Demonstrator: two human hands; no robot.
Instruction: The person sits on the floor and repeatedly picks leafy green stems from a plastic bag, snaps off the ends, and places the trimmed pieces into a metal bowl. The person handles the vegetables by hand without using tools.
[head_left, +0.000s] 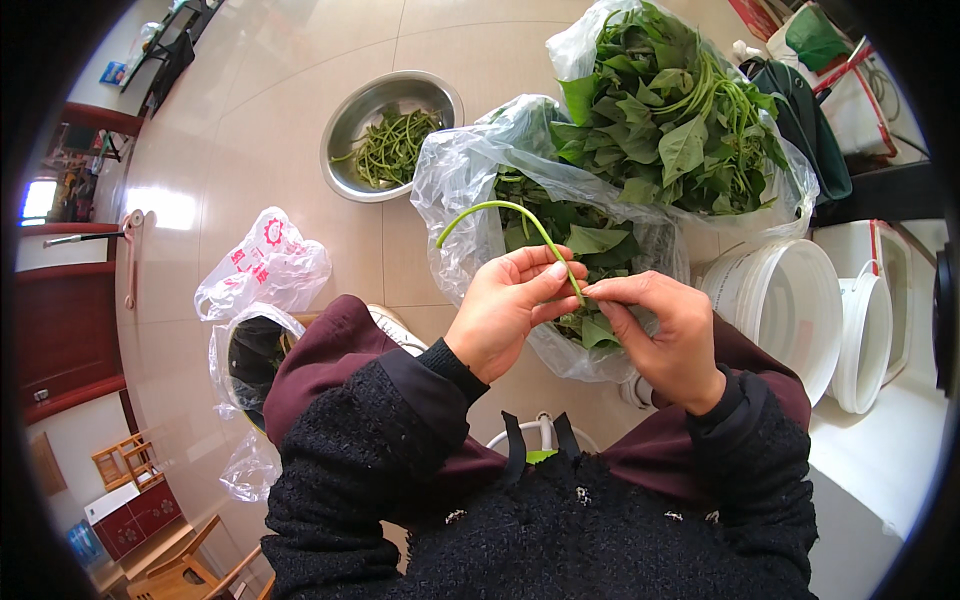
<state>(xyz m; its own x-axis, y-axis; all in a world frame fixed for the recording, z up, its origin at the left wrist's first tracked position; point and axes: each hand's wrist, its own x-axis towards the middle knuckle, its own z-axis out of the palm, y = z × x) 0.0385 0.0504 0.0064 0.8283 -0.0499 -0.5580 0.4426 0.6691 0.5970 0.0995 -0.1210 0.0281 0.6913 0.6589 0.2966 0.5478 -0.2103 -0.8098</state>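
A long curved green leaf stem (517, 208) is held by my left hand (510, 304), between thumb and fingers. My right hand (664, 326) pinches the stem's lower end at its fingertips. Under the hands, a clear plastic bag (465, 176) holds leafy greens (596, 240). Beyond it, a second plastic bag (799, 187) is heaped with large green leaves and stems (682, 142). A steel basin (334, 161) on the tiled floor, ahead and to the left, contains a pile of cut green stems (397, 146).
At left lie a printed plastic bag (262, 262) and a bag-lined bin (221, 360) beside my knee. White plastic buckets (814, 322) lie at right, near a dark green bag (817, 142). A wooden chair (180, 574) stands at lower left.
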